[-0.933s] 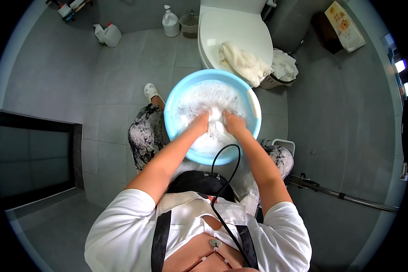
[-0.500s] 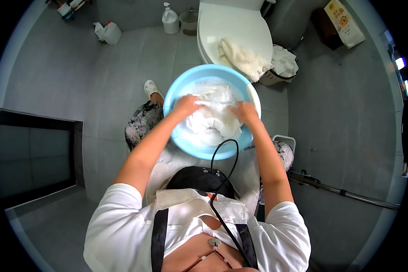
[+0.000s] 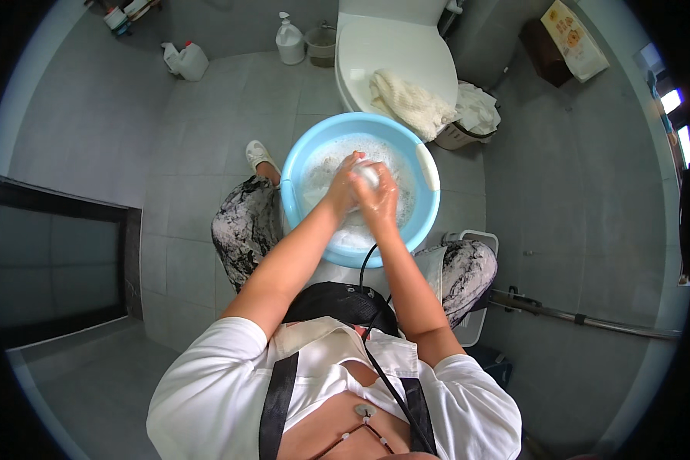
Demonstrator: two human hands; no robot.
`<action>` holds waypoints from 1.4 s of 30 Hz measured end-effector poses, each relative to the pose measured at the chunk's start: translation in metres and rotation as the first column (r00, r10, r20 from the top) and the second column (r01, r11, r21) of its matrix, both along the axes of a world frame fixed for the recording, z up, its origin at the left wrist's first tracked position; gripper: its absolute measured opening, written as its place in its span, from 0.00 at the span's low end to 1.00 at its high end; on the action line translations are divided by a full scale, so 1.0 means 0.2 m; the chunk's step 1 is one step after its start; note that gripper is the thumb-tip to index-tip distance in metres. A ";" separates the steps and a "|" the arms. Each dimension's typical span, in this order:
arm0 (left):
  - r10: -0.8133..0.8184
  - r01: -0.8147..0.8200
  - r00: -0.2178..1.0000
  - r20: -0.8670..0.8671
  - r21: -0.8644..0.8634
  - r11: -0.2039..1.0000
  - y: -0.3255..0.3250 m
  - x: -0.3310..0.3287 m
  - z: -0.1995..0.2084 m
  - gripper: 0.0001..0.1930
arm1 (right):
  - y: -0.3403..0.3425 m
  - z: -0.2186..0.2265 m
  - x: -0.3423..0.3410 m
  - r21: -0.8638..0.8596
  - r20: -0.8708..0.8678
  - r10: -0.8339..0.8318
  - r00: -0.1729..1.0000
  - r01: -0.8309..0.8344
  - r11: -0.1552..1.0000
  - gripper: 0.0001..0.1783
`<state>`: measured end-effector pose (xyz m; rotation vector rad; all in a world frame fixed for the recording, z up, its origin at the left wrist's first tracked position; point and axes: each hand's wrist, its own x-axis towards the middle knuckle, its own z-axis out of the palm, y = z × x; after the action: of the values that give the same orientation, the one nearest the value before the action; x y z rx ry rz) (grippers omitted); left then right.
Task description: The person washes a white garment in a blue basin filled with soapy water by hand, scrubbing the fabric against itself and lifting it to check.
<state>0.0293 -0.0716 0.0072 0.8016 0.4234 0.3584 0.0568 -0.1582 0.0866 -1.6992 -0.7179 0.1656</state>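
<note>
White material (image 3: 369, 176), blurred and partly covered, is clasped between both hands (image 3: 378, 201) over the sudsy blue basin (image 3: 358, 123).

Smooth plastic basin (image 3: 360, 123), glossy toilet lid (image 3: 395, 50), rough cloth towel (image 3: 412, 103), shiny metal rail (image 3: 552, 311)

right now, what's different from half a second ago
The left hand has moved right and the right hand left; they now meet over the blue basin, clasping a blurred white bundle, probably the cloth spread out before. The cream towel still lies on the toilet lid.
</note>
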 end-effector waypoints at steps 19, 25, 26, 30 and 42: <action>-0.098 -0.011 0.916 -0.389 -0.267 0.964 -0.15 0.01 0.12 0.14 | 0.01 -0.25 0.36 -0.552 0.283 0.081 0.956 0.094 0.828 0.19; 0.070 0.074 0.915 -0.397 0.336 0.939 0.19 -0.12 0.07 0.16 | -0.12 -0.36 0.47 -0.479 0.158 0.071 0.985 0.013 0.878 0.16; 0.076 0.193 0.886 -0.457 0.514 0.836 0.18 -0.13 0.03 0.17 | -0.13 -0.39 0.47 -0.403 0.184 0.128 0.975 -0.044 0.914 0.16; 0.253 0.627 0.741 -0.622 0.776 0.071 0.02 -0.17 -0.11 0.25 | -0.15 -0.32 0.31 -0.801 0.110 0.524 0.845 -0.237 0.550 0.22; 0.124 0.787 0.607 -0.785 0.616 0.047 0.12 -0.12 -0.09 0.12 | -0.08 -0.53 0.47 -0.936 -0.053 0.623 0.781 -0.257 0.242 0.19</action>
<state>0.0049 -0.0485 -0.0110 2.4660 0.6206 -0.3529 0.1500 -0.1752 -0.0198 -2.5789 -1.6115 0.8619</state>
